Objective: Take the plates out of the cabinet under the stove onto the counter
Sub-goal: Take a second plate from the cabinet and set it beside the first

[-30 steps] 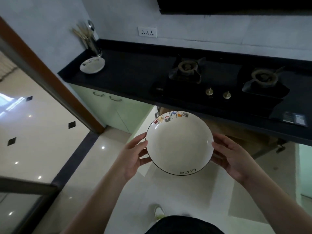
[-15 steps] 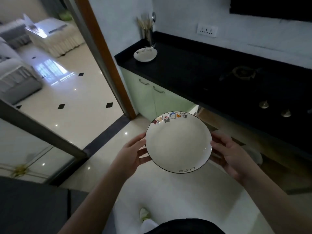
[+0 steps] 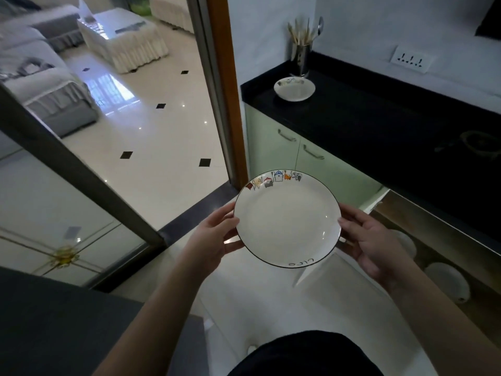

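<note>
There is a single view, taken from a wide-angle camera worn on the person's head, looking forward and steeply down. It sits close above the white plate (image 3: 286,219), which lies just below the frame's middle with both forearms reaching up to it from the bottom edge. Taking the plate as landmark: the black tabletop (image 3: 379,123) runs beyond it and to its right, up to the far wall; the open cabinet (image 3: 433,256) lies to its right and lower; the doorway (image 3: 219,88) and the tiled floor (image 3: 151,147) of another room spread beyond it to the left. The person's own body shows below the plate at the bottom edge. Straight lines bend towards the frame's edges.
</note>
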Tool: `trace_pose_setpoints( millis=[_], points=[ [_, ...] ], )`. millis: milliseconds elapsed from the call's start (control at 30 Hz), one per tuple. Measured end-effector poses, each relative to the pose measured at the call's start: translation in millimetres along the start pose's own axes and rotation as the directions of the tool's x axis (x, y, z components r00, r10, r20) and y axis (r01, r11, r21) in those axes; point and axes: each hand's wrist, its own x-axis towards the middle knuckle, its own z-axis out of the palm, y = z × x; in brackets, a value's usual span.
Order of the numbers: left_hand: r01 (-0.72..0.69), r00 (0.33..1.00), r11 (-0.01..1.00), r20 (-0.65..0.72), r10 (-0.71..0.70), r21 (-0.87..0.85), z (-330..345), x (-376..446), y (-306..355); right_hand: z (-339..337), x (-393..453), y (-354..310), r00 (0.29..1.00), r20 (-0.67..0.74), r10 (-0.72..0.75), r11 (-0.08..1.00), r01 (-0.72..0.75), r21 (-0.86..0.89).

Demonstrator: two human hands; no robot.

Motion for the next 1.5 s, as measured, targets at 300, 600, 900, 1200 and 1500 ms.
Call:
trace_pose_setpoints(
  millis=[300,600,900,1200,1500],
  points=[
    [0.010,1.000,0.999,0.027,-0.011,0.036,-24,74,29,25,68,-6,0.997,-0.073,0.001,1.000,-0.001,-0.002],
    [0.029,0.999,0.994,0.022,-0.031,0.102,-8,184,85,30,171,-40,0.993,-0.116,-0.004,1.000,0.006,0.016],
    [0.039,0.991,0.989,0.123,-0.057,0.145,11,283,125,27,242,-77,0.979,-0.203,-0.022,0.998,0.033,0.051],
    [0.085,0.964,0.965,0.226,-0.143,0.248,34,416,155,24,318,-97,0.924,-0.379,-0.051,0.994,0.082,0.066],
    [0.124,0.877,0.929,0.399,-0.266,0.348,76,525,206,31,380,-118,0.824,-0.558,-0.096,0.989,0.143,0.042]
  ],
)
